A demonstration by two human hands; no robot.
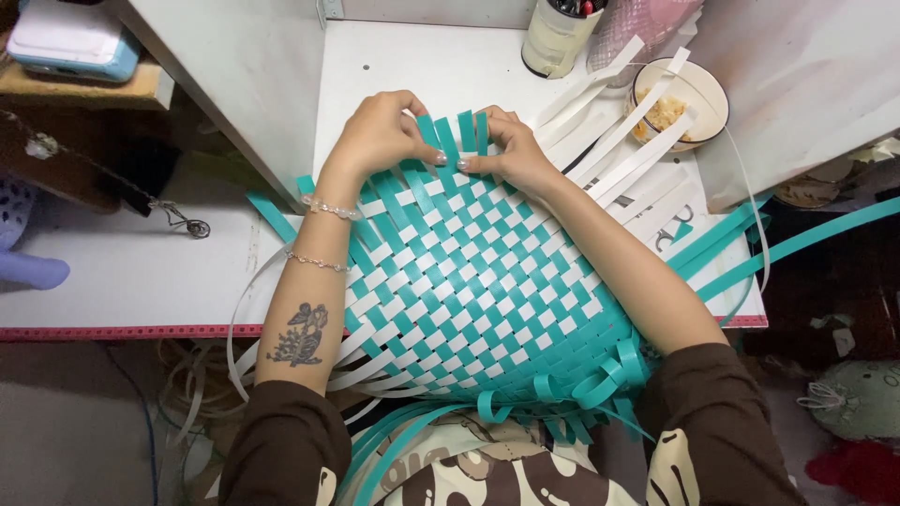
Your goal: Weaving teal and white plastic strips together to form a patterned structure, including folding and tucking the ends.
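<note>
A flat woven panel (473,290) of teal and white plastic strips lies on the white table (141,272) and over my lap. My left hand (380,131) and my right hand (511,145) meet at its far edge, both pinching the upright teal strip ends (450,136) there. Loose white strips (609,122) fan out to the right from under my right hand. Loose teal strips (750,244) trail off to the right side. Curled teal ends (581,384) hang at the near edge.
A bowl (708,89) with yellowish contents sits at the back right, some white strips lying across it. A cylindrical pen holder (558,37) stands behind the hands. A white partition (234,66) rises on the left. Coiled pale strips (192,384) lie below the table edge.
</note>
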